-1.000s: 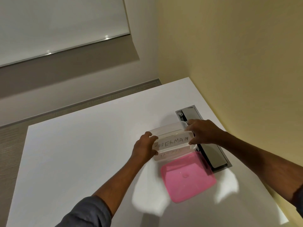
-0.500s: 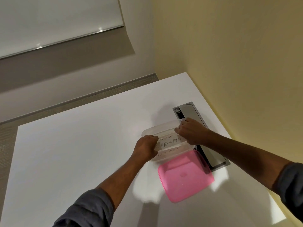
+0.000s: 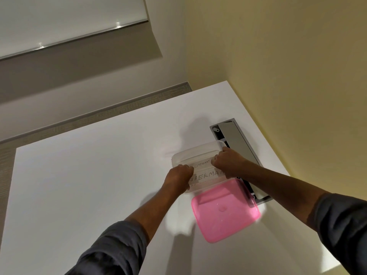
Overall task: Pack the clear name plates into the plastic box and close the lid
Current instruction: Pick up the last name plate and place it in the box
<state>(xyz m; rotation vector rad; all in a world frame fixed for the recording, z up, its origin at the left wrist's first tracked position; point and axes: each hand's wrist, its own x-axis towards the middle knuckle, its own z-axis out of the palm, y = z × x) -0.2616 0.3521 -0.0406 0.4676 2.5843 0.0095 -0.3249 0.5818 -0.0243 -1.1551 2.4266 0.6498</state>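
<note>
A person leans over a white table (image 3: 79,185). Both hands are curled into a clear box (image 3: 195,153), left hand (image 3: 179,176) at 9 o'clock, right hand (image 3: 228,162) at 3, each closed on an end of the "SUPERMAN" plate (image 3: 206,177), likely to seat it level. An "ELEPHANT" plate (image 3: 201,164) sits behind. The pink lid (image 3: 225,212) waits at 6, off.
</note>
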